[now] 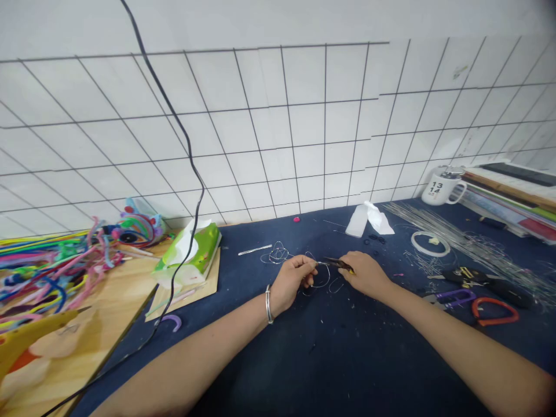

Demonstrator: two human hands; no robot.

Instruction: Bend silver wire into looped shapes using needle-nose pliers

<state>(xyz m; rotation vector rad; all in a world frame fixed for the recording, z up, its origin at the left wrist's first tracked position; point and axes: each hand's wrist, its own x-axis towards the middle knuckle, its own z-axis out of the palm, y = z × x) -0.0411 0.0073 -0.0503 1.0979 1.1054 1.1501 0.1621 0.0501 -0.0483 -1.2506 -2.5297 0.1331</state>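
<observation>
My left hand [295, 278] pinches a thin silver wire [329, 277] that bends into a loop between my hands. My right hand [364, 275] is wrapped round a pair of dark pliers [334, 262] with a bit of yellow on the handle. The pliers' jaws point left and meet the wire close to my left fingertips. Whether the jaws are fully closed is too small to tell. Behind my left hand lies a loose tangle of wire [279, 253] on the dark blue mat [278, 359].
At right lie a white wire coil [430, 244], a bundle of straight wires [417, 221], purple-handled scissors [454, 297] and a red-handled tool [495, 311]. A mug [435, 190] stands behind. At left are a green tissue pack [204, 250], colourful pipe cleaners [82, 260], a yellow glue gun [30, 336] and a black cable [190, 152].
</observation>
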